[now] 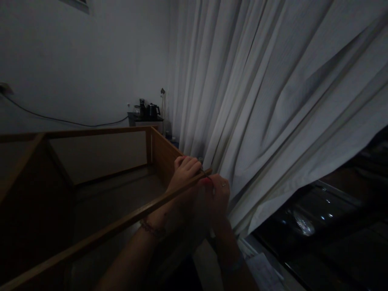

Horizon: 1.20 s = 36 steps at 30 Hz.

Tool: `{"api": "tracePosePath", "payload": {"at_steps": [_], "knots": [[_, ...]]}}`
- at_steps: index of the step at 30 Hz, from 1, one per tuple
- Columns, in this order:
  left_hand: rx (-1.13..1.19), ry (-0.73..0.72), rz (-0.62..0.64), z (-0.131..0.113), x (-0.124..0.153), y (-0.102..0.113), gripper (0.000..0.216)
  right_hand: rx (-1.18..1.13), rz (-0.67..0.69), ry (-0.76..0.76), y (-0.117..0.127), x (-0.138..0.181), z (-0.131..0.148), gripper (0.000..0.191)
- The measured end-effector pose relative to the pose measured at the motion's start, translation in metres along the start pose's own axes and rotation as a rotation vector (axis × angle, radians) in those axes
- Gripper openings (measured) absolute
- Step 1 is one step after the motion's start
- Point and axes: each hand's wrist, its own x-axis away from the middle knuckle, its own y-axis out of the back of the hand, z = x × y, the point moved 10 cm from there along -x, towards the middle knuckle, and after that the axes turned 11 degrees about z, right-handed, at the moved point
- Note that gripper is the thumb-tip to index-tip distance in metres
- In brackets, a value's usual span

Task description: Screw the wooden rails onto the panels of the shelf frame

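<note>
Before me lies a large open wooden frame (109,226), like a cabinet or shelf body, with brown rails and a side panel (165,151). My left hand (188,166) reaches past the near rail, its fingers curled over the panel's top edge close to the corner. Just outside that corner, my right hand (220,192) is closed, with a ring on one finger. A small red patch (205,180) shows at its fingertips by the rail's end. A thin dark line runs between the hands there; dimness hides what it is.
A long pale curtain (257,101) hangs close on the right. Beyond the frame, a small cabinet (148,122) carries a black kettle (152,110). Along the wall runs a dark cable (75,123). Papers (263,270) lie at lower right, beside a dark glossy window (318,226).
</note>
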Motion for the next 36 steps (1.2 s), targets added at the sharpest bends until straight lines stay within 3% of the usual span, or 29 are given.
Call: {"api": "tracePosePath", "payload": {"at_steps": [4,10,18,22,29,36], "knots": [[0.001,0.036,-0.01,-0.002,0.001,-0.002,0.043,-0.089,0.006,-0.064,-0.001,-0.001,-0.006,0.038],[-0.026,0.077,-0.072,-0.001,0.003,0.0,0.035,-0.022,0.071,-0.153,-0.001,0.0,-0.014,0.044],[-0.053,0.077,-0.073,-0.003,0.003,0.002,0.031,-0.654,0.23,-0.36,-0.029,0.001,-0.032,0.047],[-0.079,0.069,-0.008,0.001,0.003,-0.007,0.028,-0.772,0.272,-0.375,-0.035,-0.003,-0.035,0.054],[-0.052,0.079,-0.038,0.004,0.003,-0.006,0.03,-0.876,0.302,-0.434,-0.046,-0.001,-0.046,0.062],[-0.03,0.123,0.012,0.004,0.003,-0.005,0.019,-1.05,0.237,-0.568,-0.065,0.011,-0.059,0.063]]}}
